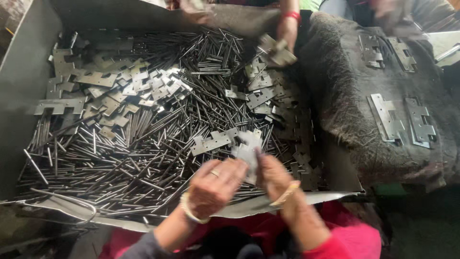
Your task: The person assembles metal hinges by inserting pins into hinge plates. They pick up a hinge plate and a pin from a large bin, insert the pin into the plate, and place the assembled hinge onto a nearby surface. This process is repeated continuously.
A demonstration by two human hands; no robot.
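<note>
We see loose steel pins point(120, 153) heaped across the tray point(19, 96). Our left hand point(215, 187) and right hand point(275, 175) both pinch one blurred hinge leaf point(247, 148) above them. Further right, finished hinges point(385, 117) lie on dark cloth point(345, 96).

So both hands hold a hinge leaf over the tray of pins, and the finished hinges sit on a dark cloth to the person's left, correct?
Not quite: the finished hinges lie on the dark cloth to the person's right, as the head view shows. The rest stands: left hand and right hand hold a hinge leaf over the tray of pins.
</note>
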